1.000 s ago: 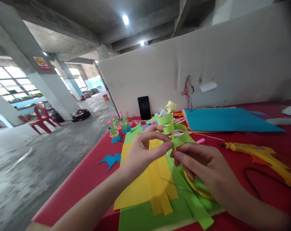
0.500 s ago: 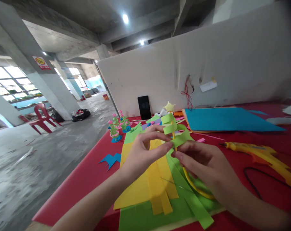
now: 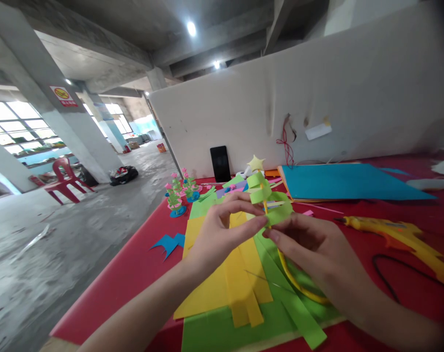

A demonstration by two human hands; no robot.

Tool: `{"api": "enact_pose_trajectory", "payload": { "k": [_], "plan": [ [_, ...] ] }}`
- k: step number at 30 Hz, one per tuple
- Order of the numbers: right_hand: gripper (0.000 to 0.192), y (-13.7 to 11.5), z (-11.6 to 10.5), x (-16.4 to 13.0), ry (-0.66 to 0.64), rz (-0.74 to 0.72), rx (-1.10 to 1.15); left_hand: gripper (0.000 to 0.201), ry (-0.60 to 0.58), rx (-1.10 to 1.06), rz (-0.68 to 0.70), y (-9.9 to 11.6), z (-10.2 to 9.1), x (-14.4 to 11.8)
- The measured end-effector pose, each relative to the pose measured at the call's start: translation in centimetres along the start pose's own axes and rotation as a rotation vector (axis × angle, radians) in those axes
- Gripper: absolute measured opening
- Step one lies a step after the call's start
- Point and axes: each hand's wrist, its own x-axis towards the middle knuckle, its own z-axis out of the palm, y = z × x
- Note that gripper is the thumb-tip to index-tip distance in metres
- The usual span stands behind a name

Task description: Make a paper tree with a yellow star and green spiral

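Near the middle of the frame we hold a small paper tree: green strips looped around a thin yellow stick, with a pale yellow star on top. Our left hand comes in from the lower left, thumb and forefinger pinched together on the lowest green strip at the stick. Our right hand comes in from the lower right, its fingertips closed on the same spot from the other side, so the two hands meet at the base of the tree.

Below the hands lie yellow sheets over green sheets, with loose green strips running toward the lower edge. A yellow ring lies on the green paper, partly hidden under the right hand.

All this rests on a red table. At the right sits a yellow glue gun with a black cord. Behind it, right of centre, lies a blue sheet. Left of centre, farther back, stand small paper flowers, and a blue scrap lies near the table's left edge. A black phone leans on the white partition behind.
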Motion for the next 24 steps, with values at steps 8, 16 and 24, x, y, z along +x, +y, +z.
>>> {"api": "enact_pose_trajectory", "payload": {
  "k": [8, 16, 24],
  "plan": [
    [0.015, -0.29, 0.14, -0.12, 0.024, -0.035, -0.011, 0.013, 0.031, 0.012, 0.025, -0.21, 0.12, 0.03],
    [0.012, 0.21, -0.04, -0.03, 0.033, -0.059, -0.054, 0.006, 0.032, 0.083, 0.078, 0.17, 0.20, -0.19],
    [0.012, 0.10, 0.04, -0.03, 0.029, -0.060, -0.059, 0.010, 0.057, 0.102, 0.055, 0.40, 0.26, -0.35]
  ]
}}
